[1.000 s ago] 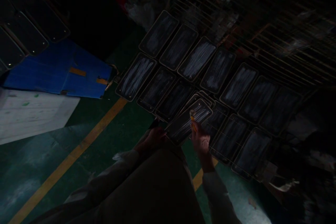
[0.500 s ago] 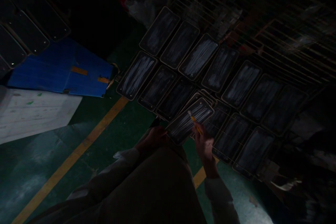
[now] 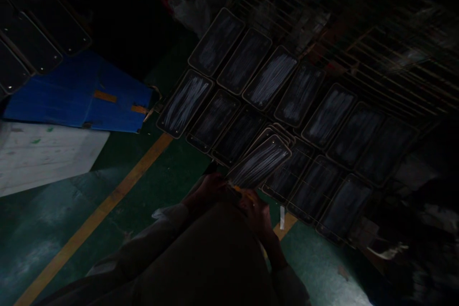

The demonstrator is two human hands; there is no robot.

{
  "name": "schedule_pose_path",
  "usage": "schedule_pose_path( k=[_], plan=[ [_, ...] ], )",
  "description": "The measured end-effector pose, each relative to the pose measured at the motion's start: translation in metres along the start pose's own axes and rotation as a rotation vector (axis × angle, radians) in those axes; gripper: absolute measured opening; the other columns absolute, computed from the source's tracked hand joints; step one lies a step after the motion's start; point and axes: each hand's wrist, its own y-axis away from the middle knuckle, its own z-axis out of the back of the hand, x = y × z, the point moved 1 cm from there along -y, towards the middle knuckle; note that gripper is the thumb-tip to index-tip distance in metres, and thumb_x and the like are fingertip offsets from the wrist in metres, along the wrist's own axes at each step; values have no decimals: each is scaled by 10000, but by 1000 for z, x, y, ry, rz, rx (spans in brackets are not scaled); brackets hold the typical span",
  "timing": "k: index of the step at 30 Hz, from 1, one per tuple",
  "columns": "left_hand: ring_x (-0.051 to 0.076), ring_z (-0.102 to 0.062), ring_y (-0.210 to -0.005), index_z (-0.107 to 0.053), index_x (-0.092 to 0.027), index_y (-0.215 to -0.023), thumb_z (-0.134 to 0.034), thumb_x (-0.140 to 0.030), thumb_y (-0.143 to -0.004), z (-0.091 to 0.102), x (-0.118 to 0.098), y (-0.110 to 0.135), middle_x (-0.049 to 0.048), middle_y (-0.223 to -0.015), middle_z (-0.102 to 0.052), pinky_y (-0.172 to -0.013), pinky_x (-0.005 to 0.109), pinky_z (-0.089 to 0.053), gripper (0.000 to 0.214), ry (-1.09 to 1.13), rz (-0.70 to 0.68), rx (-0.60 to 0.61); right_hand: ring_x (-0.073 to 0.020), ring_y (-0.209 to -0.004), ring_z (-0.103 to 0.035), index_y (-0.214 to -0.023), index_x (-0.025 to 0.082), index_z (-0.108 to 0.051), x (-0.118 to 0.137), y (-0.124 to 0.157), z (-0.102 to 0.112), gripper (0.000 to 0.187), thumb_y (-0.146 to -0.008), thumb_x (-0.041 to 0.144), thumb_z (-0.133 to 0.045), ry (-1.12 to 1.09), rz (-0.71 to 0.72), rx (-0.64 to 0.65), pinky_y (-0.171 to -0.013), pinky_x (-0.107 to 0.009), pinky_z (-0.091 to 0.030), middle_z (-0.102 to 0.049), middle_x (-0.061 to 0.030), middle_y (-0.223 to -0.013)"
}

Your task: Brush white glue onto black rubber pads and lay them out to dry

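Observation:
A dark rectangular panel point(image 3: 263, 160) with rounded corners and streaky whitish strokes lies tilted in front of my body, partly over a stack of similar panels. My left hand point(image 3: 209, 190) is closed on its near left corner; the fingertips are hard to make out in the dim light. In my right hand point(image 3: 257, 213) is a small yellow-handled brush point(image 3: 245, 193), closed in the fingers, its tip pointing left at the panel's near end. The brush head is dark and partly lost in shadow.
Two rows of similar streaked panels point(image 3: 270, 76) spread ahead and to the right, beside a wire rack point(image 3: 362, 43). At left are a blue board point(image 3: 71, 100), a white sheet point(image 3: 46, 153) and more dark panels point(image 3: 39, 43). A yellow line point(image 3: 96, 215) crosses the green floor.
My right hand has moved down and left with the brush, from the middle of the panel to its near end. My left hand stays at the corner.

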Motion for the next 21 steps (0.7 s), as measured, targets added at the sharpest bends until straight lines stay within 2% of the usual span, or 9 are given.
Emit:
schedule_pose_path(
  k=[2,6,9,11,13,17,19,21],
  plan=[
    [204,-656,-611,-559,-179,-764,-726,-382,-714,0,-1,0,26,-643,-649,-548,275,-477,268,-15,-12,-8,-152,-702,-719,-1157,218,-636,-5,-18,25,313,-1000,343,-396,-11,-11,-118,-660,-242,-570,-753,-27,-823],
    [185,-650,-604,-527,-205,-730,-718,-411,-700,0,-3,-2,-2,-624,-631,-543,258,-473,283,-59,-19,-6,-166,-776,-732,-1201,208,-623,-18,-58,80,334,-1004,363,-401,224,34,-371,-662,-249,-553,-762,-53,-916],
    [176,-641,-597,-514,-203,-725,-725,-414,-690,0,-2,-2,-13,-624,-609,-536,253,-473,301,-54,-43,-6,-180,-833,-734,-1205,199,-630,-23,-78,100,343,-1010,375,-410,409,82,-469,-647,-251,-536,-758,-81,-1032],
    [175,-640,-600,-530,-195,-766,-732,-400,-692,1,-2,-2,-8,-645,-615,-531,250,-475,298,-20,-63,-5,-183,-830,-731,-1178,193,-652,-24,-81,97,342,-1012,369,-410,510,139,-472,-655,-258,-532,-751,-94,-1075],
    [175,-641,-603,-554,-185,-825,-739,-383,-698,1,-1,-2,-1,-663,-628,-533,251,-482,300,8,-57,9,-179,-846,-728,-1165,192,-661,-23,-77,85,336,-1016,350,-404,540,191,-422,-687,-261,-538,-747,-96,-1095],
    [179,-649,-621,-580,-181,-869,-736,-354,-704,2,-3,-3,-1,-670,-642,-552,251,-493,286,-27,-35,31,-163,-888,-727,-1180,208,-644,-12,-56,64,305,-1016,319,-413,403,208,-293,-730,-247,-551,-753,-72,-1082],
    [181,-649,-635,-583,-183,-854,-722,-339,-713,2,-4,-4,-2,-666,-639,-555,248,-486,252,-61,-41,18,-154,-865,-731,-1190,210,-632,-7,-53,65,306,-1020,316,-401,348,176,-319,-711,-234,-550,-759,-61,-1048],
    [180,-640,-630,-589,-178,-832,-718,-314,-711,1,-5,-4,1,-660,-632,-546,248,-472,223,-87,-46,4,-153,-863,-731,-1211,205,-619,-6,-59,71,313,-1022,320,-397,362,147,-401,-684,-225,-541,-752,-62,-1066]
  ],
)
